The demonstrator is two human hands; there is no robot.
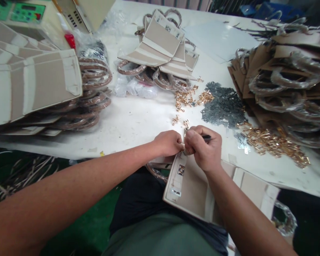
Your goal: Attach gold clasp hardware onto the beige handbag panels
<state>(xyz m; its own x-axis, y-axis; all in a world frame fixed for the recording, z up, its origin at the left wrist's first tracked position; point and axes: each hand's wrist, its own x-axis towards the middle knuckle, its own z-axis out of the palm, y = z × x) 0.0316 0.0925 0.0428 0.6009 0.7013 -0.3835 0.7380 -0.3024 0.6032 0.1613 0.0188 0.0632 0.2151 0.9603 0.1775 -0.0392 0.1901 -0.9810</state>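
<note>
As panel (194, 181) runs lengthwise toward lower right from left hand (169, 143) pinching its edge, nearer right hand (206, 149) clamps tool (206, 137).

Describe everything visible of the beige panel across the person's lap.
The broad, beige, leather-like panel lies across the lap at the near edge of the white table. Whitish bands cross it; shiny metal plates line its left end. The left hand and right hand meet at its far left corner; the right forearm hides part.
</note>
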